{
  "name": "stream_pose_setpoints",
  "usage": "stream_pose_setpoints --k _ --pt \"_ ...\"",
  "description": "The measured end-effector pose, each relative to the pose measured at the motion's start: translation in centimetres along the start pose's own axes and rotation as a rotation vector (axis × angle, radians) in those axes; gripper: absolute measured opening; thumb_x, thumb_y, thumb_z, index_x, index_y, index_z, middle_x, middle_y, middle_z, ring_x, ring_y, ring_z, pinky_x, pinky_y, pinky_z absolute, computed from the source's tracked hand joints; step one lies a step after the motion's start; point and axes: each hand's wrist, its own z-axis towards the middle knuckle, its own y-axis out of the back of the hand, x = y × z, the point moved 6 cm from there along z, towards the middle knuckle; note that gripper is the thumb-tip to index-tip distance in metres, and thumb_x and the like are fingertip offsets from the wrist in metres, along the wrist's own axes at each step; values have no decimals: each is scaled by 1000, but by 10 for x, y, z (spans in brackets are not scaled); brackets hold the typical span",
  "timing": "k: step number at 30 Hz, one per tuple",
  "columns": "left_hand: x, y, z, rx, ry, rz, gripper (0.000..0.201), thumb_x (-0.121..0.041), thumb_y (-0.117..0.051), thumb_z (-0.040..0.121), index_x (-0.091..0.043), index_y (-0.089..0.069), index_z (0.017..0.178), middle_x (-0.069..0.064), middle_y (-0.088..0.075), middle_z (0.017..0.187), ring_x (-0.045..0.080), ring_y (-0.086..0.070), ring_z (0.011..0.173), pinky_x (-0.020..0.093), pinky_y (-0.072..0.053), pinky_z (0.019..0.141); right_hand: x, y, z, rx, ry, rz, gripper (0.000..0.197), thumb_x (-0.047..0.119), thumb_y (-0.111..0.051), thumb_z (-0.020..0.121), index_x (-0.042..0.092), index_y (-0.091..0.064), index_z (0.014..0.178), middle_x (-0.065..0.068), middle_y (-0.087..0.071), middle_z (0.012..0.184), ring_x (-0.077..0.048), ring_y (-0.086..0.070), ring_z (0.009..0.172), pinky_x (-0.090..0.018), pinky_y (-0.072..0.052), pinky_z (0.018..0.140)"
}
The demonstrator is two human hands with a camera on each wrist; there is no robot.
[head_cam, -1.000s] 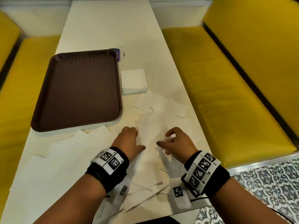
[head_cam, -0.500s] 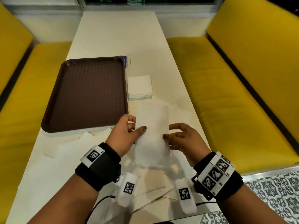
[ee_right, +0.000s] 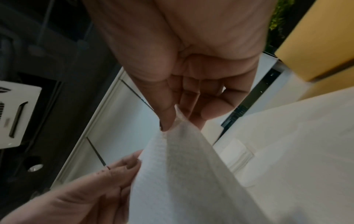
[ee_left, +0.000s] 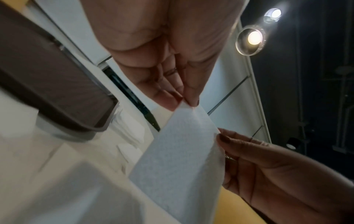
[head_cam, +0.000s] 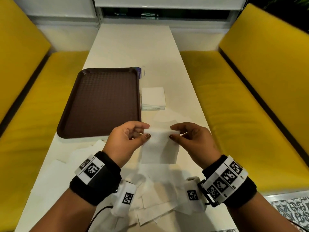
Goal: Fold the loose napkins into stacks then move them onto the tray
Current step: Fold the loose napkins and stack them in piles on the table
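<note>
Pinching one white napkin [head_cam: 159, 144] by its top corners, left hand [head_cam: 127, 141] and right hand [head_cam: 192, 141] each closing thumb against fingers. Hanging above the loose napkins [head_cam: 157, 195] at the table's [head_cam: 133, 47] near edge. Lying beyond: brown tray [head_cam: 102, 101], folded stack [head_cam: 153, 97] just beside its right rim.

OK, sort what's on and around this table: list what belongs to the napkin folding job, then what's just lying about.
Part of the job:
- held napkin, pinched by left hand and right hand
- folded stack beside the tray
- brown tray, no napkins on it yet
- loose napkins on the table

Lying about:
- small purple-and-white item at the tray's far corner
- yellow benches
</note>
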Motion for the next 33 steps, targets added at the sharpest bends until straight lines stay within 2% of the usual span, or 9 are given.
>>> stream_pose_setpoints --k 2,5,9,12,15,19,23,28,33 --pt "-4 4 -1 -13 -24 40 22 -6 -74 82 -22 -72 98 11 -71 91 31 -65 85 46 -56 82 4 -2 1 -7 43 -35 10 20 -75 84 29 -73 90 9 -72 84 -4 -61 69 -19 -51 64" --pt "-11 11 -3 -29 -46 87 16 -12 -74 83 -21 -72 97 12 -71 91 35 -65 89 50 -57 82 8 -5 2 -2 77 -112 11 26 -73 85 37 -72 84 10 -68 91 -3 -60 84 -15 -48 67" --pt "-27 21 -8 -60 -128 203 5 -18 -72 86 -23 -70 84 -2 -67 81 13 -60 74 31 -53 72 11 -12 4 75 18 -32 6 27 -68 90 30 -72 86 10 -68 100 -11 -62 99 -27 -49 77" --pt "-28 26 -8 -69 -119 240 10 -26 -70 86 -21 -65 79 -4 -62 82 5 -54 73 23 -47 72 17 -22 3 190 -30 101 13 21 -59 96 13 -68 90 1 -68 88 -15 -60 86 -33 -48 79" --pt "-19 20 -10 35 43 -32 28 -40 -71 84 -15 -61 91 7 -62 88 16 -56 80 32 -47 74 24 -33 -1 252 -134 310 15 16 -53 98 6 -60 90 -12 -56 85 -23 -51 80 -31 -47 70" --pt "-12 8 -19 163 161 -200 37 -27 -65 80 -7 -61 112 5 -74 99 18 -71 89 27 -56 73 27 -40 -2 232 -214 397 13 16 -53 98 7 -61 91 -13 -58 87 -27 -54 80 -36 -51 68" --pt "-7 13 -20 19 133 -198 26 -16 -62 90 -5 -64 114 8 -75 103 25 -71 95 32 -58 77 23 -43 -4 206 -287 431 15 21 -62 92 8 -63 98 -14 -63 88 -31 -58 80 -49 -56 78" --pt "-4 23 -20 -138 124 -227 24 -18 -58 95 -7 -62 116 6 -74 106 24 -71 98 39 -59 81 18 -54 -15 332 -363 401 45 14 -77 76 7 -56 115 -27 -68 88 -33 -68 75 -44 -58 75" --pt "-4 24 -20 -169 113 -181 22 -27 -57 95 -14 -62 113 1 -73 105 16 -70 95 28 -57 70 21 -56 -18 320 -330 413 34 2 -71 84 10 -55 112 -23 -70 85 -28 -71 64 -43 -59 74"
